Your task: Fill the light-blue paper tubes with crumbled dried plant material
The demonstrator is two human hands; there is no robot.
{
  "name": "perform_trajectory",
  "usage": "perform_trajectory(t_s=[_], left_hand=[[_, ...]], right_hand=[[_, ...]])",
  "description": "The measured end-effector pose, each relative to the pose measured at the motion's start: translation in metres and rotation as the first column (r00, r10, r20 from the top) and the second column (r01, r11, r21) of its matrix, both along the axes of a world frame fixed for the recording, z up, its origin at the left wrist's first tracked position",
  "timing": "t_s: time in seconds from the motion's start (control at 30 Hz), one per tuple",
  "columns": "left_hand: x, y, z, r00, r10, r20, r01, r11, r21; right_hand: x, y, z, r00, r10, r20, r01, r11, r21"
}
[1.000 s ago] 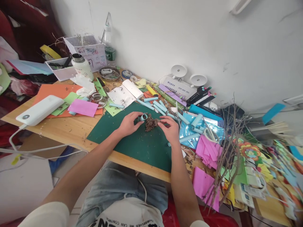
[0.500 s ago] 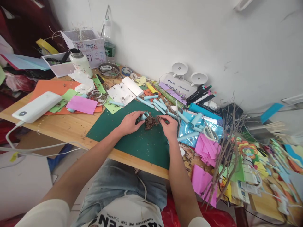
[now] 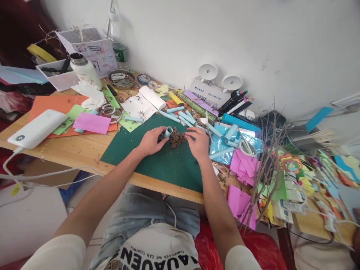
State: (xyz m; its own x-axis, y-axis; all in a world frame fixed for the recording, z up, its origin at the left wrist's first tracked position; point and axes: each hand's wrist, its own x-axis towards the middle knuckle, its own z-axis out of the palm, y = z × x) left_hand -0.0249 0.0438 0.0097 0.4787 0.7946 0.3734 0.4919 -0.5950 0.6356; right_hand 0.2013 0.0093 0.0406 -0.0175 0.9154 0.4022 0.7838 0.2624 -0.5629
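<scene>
My left hand [image 3: 153,141] is closed around a short light-blue paper tube [image 3: 168,132], its round opening tilted up. Just right of the tube, a small heap of brown, crumbly dried plant bits [image 3: 177,138] lies on a dark green mat [image 3: 165,168]. At the heap's right edge is my right hand [image 3: 198,143], thumb and forefinger curled towards each other in a pinch. What sits between those fingertips is too small to make out. More light-blue paper tubes [image 3: 187,119] lie scattered behind the hands.
Pink paper [image 3: 244,167], scissors [image 3: 248,147] and a bunch of dry twigs [image 3: 271,165] are on the right. On the left lie a white power bank [image 3: 38,128] and coloured paper sheets. A white bottle [image 3: 86,71] stands behind them; a white two-lamp unit [image 3: 209,92] leans at the wall.
The view has shifted slightly. My right fingertips have drawn in at the heap's right side, and the heap looks more compact. My left hand keeps its hold on the tube.
</scene>
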Motion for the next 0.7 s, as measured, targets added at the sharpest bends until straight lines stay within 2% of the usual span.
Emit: perform_trajectory(t_s=[0.13,0.27,0.4,0.57,0.7], left_hand=[[0.001,0.0,0.001,1.0,-0.002,0.007,0.002,1.0,-0.01],[0.001,0.0,0.002,1.0,-0.007,0.004,0.008,1.0,-0.015],[0.001,0.0,0.0,1.0,-0.021,0.01,0.021,1.0,-0.018],[0.001,0.002,-0.003,0.999,-0.035,0.033,0.036,0.999,-0.006],[0.001,0.001,-0.002,0.999,-0.037,0.023,0.037,0.999,0.001]], right_hand=[[-0.002,-0.004,-0.002,0.992,-0.053,-0.118,0.056,0.998,0.018],[-0.011,-0.01,0.01,0.942,-0.096,-0.323,0.099,0.995,-0.006],[-0.029,-0.013,0.023,0.907,-0.074,-0.416,0.052,0.997,-0.063],[-0.048,-0.012,0.036,0.926,-0.002,-0.376,-0.021,0.998,-0.056],[-0.05,-0.005,0.039,0.98,0.064,-0.19,-0.073,0.997,-0.041]])
